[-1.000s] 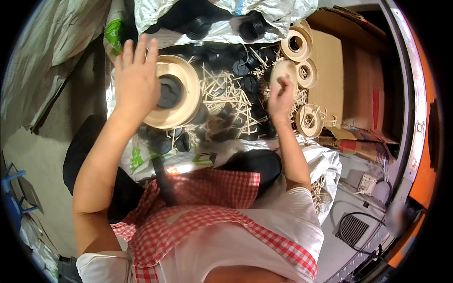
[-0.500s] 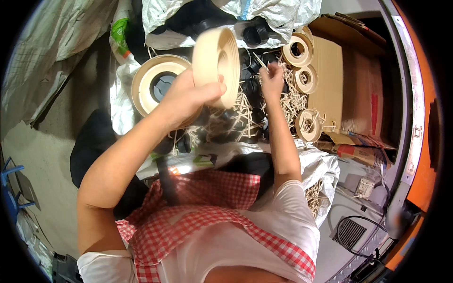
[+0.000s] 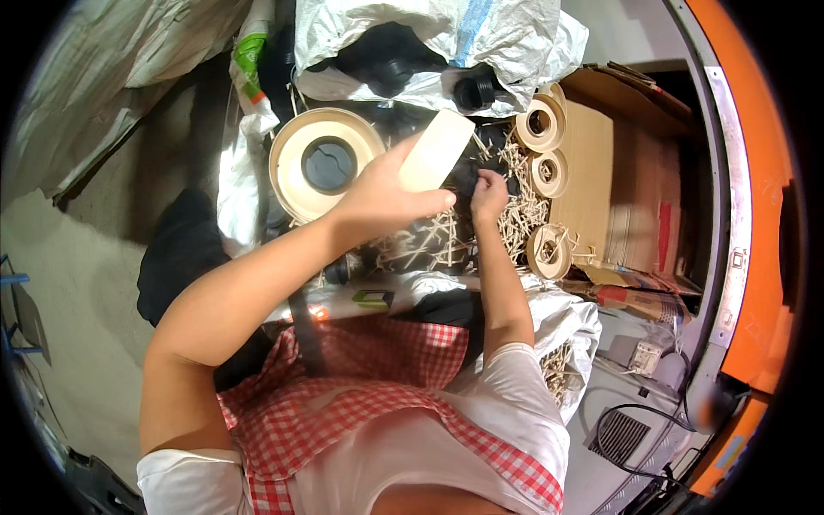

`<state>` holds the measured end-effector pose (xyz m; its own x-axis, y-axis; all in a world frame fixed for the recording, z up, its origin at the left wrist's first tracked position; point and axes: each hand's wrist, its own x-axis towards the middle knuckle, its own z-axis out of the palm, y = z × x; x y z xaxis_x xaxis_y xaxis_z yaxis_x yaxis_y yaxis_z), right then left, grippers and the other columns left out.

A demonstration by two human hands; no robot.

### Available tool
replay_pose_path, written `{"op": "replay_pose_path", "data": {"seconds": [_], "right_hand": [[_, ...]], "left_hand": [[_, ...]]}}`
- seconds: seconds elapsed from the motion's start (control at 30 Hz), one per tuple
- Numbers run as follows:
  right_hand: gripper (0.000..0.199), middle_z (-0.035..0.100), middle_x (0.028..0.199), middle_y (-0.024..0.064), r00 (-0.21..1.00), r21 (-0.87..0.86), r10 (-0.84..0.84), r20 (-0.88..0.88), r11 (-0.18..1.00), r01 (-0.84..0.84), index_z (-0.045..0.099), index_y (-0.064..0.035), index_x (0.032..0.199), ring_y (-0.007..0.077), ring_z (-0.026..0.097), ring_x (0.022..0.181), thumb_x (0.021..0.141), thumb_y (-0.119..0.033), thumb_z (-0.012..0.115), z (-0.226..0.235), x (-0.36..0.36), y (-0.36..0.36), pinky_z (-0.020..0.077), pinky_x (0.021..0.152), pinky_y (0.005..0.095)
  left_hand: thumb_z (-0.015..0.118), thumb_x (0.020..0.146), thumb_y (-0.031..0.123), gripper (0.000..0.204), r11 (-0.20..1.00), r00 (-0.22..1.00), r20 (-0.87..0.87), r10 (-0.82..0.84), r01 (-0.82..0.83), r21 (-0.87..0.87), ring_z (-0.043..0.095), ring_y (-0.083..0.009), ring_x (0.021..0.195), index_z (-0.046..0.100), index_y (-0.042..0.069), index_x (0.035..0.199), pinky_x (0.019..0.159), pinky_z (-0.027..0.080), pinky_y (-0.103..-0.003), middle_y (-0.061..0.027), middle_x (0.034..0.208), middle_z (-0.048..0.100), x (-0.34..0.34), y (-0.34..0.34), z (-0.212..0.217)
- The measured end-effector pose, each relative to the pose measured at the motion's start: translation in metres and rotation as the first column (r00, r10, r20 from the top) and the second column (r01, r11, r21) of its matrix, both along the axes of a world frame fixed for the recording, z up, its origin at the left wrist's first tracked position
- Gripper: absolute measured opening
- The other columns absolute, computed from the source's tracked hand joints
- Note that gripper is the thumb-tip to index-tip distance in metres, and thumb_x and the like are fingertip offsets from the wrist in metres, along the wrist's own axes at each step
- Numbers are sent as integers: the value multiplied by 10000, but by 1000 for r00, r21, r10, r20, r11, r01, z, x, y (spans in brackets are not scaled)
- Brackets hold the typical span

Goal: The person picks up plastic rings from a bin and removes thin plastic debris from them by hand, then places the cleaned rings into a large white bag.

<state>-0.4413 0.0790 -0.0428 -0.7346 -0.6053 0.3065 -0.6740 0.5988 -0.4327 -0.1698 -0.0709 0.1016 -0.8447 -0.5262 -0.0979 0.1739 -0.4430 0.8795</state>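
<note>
Left hand (image 3: 384,190) clamped on edge-on cream ring (image 3: 439,148), long axis slanting toward upper right, right hand (image 3: 489,199) apart, grip unclear

Open cardboard box (image 3: 633,202), orange panel (image 3: 766,322) — far right, grey floor (image 3: 90,249) — left side

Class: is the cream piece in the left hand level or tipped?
Tipped: the left hand holds the cream piece with its side wall facing the camera.

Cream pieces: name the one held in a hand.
The cream piece in the left hand, plain side showing; no hand holds the large ring at left or the smaller rings by the cardboard.
</note>
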Motion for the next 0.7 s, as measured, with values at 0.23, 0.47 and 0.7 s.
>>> {"op": "replay_pose_path", "data": {"seconds": [0.23,0.47,0.7], "right_hand": [[292,600,1025,79,921,-337,369,123,889,-311,559,-11,1131,150,578,912,843,34,532,95,111,-34,462,820,263],[587,546,1186,91,425,-355,371,826,927,-120,374,-39,1333,161,525,1108,946,-480,403,144,155,-41,438,941,337],[683,402,1279,183,398,267,910,-115,414,-870,481,-36,1226,311,388,1197,606,-93,760,176,181,-14,327,1006,413]], "left_hand": [[684,768,75,568,964,983,-5,-184,181,193,585,-123,876,427,8,1271,727,493,-251,-49,1016,592,12,8,6],[717,664,205,703,926,996,-26,87,-90,-367,609,-139,881,459,26,1294,763,497,-286,-105,1010,630,25,17,11],[697,711,333,534,890,844,287,-453,448,86,622,-120,689,593,34,1142,609,492,-236,-94,852,654,39,-14,14]]}}
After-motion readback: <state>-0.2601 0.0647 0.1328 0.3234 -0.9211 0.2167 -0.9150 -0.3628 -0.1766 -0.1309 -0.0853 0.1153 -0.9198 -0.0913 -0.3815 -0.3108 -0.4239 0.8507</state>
